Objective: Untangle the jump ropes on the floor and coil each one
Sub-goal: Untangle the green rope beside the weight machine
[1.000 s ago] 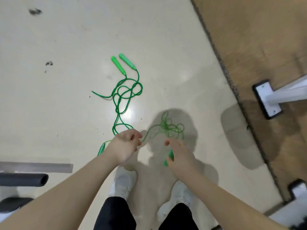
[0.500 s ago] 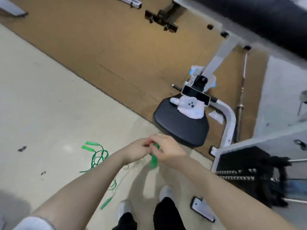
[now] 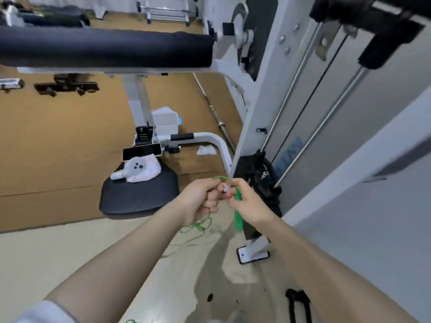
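Note:
Both my hands are raised close together in front of me. My left hand is curled into a fist round the thin green cord of a jump rope, and a tangle of that cord hangs below it. My right hand grips a green handle, which points down past my wrist. A short arc of cord bridges the two hands at the fingertips. A scrap of green cord shows at the bottom edge. The other rope on the floor is out of view.
A gym machine stands just ahead: a black padded roller at the top, a black seat pad with a white cloth and a phone on it. Steel guide rods and a grey wall lie right. A barbell rests on the brown mat.
My view has swung up and to the right from the floor to the gym machine. Both hands have risen and come together with the green rope, and the handle now hangs from my right hand.

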Tool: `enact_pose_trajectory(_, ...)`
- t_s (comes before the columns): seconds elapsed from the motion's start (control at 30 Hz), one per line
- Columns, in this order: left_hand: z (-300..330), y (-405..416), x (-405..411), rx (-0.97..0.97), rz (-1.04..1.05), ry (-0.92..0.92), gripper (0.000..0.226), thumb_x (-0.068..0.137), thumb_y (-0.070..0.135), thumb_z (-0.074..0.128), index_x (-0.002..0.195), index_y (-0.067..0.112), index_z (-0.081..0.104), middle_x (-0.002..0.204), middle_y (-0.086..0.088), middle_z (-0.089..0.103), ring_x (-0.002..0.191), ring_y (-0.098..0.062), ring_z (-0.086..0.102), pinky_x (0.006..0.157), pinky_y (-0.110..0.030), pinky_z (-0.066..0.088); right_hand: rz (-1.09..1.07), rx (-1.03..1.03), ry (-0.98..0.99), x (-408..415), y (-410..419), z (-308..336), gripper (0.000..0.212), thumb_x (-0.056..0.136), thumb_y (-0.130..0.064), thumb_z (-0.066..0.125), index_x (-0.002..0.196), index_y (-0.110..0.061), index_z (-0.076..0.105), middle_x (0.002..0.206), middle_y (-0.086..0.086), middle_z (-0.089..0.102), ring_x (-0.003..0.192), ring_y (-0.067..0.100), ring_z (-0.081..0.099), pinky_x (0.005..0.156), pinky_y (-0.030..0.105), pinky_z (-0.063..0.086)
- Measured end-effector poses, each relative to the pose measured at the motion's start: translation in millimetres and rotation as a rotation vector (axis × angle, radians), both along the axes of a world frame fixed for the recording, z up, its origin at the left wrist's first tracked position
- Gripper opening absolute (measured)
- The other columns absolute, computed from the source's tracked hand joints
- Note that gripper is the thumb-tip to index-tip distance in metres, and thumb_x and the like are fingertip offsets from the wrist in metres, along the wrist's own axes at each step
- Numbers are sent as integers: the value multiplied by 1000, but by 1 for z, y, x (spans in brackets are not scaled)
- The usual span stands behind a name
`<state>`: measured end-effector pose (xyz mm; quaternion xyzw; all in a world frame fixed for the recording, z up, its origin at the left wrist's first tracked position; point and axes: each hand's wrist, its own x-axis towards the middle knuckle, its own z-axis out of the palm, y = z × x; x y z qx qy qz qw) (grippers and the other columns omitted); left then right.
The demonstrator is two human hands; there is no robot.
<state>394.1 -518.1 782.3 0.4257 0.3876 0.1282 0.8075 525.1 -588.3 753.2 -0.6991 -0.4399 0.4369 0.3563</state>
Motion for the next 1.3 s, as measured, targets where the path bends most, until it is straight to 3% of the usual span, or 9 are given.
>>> enact_pose_trajectory(0.2, 47, -28, 62, -336, -29, -188, 14, 93, 7, 37, 87, 10, 50, 46, 8, 25, 31, -3, 22, 29, -14, 25, 269, -135, 64, 54, -49, -13, 92, 70, -30, 72, 146, -24, 20, 139, -8, 40, 130, 5, 36, 110, 26, 30)
enact_pose_trajectory(0.4, 78, -43, 95, -552, 49, -433, 23, 81, 1, 45, 102, -1, 53, 53, 5, 25, 41, -3, 20, 35, -12, 35, 280, -58, 22, 76, -62, -10, 40, 86, -28, 65, 124, -18, 56, 121, -15, 56, 118, 3, 48, 109, 30, 33)
enact_pose_trajectory(0.5, 92, -43, 104, -362, 78, -431, 21, 92, 5, 37, 107, -2, 50, 48, 2, 34, 35, -5, 35, 47, -21, 54, 273, -74, 90, 84, -66, -4, 23, 92, -32, 54, 93, -15, 69, 99, -5, 70, 103, 14, 60, 103, 32, 39)
enact_pose_trajectory(0.6, 89, -26, 104, -148, 103, -403, 25, 98, 16, 36, 101, 2, 56, 56, 0, 47, 46, -10, 53, 59, -27, 58, 164, -106, 383, 94, -66, 7, 32, 97, -36, 44, 75, -14, 52, 60, -3, 56, 66, 18, 57, 77, 28, 46)
enact_pose_trajectory(0.77, 34, -5, 102, 362, 38, 161, 54, 98, 51, 26, 89, 14, 64, 85, -1, 64, 83, -13, 58, 91, -34, 42, -57, -45, 898, 94, -51, 38, 37, 99, -46, 27, 81, -16, 40, 59, -2, 36, 51, 15, 40, 62, 30, 50)
enact_pose_trajectory(0.9, -15, -19, 91, 205, -420, 80, 82, 85, 75, 8, 110, 15, 59, 103, -5, 64, 102, -21, 55, 102, -34, 35, -178, 77, 1031, 87, -32, 61, 39, 100, -46, 21, 82, -15, 36, 60, 0, 40, 50, 16, 48, 60, 29, 54)
enact_pose_trajectory(1.0, -24, -21, 73, 269, -704, 141, 70, 87, 70, 21, 120, 19, 57, 123, -9, 62, 115, -21, 56, 110, -37, 33, -340, 165, 1080, 85, -17, 72, 38, 100, -45, 25, 82, -14, 38, 58, 0, 42, 47, 15, 51, 57, 29, 55)
enact_pose_trajectory(1.17, -24, 0, 49, 353, -844, -1, 51, 82, 38, 60, 96, -11, 55, 77, -15, 63, 71, -27, 57, 73, -32, 48, -671, 217, 1030, 86, 8, 72, 44, 98, -47, 34, 106, -6, 46, 85, 15, 59, 78, 30, 67, 69, 44, 58)
enact_pose_trajectory(1.3, -12, 20, 42, 360, -699, -132, 29, 87, 33, 52, 89, 5, 49, 56, -2, 53, 51, -13, 49, 56, -20, 42, -352, -191, 705, 67, 6, 46, 78, 88, -65, 38, 137, -4, 38, 132, 17, 52, 115, 34, 56, 95, 45, 48)
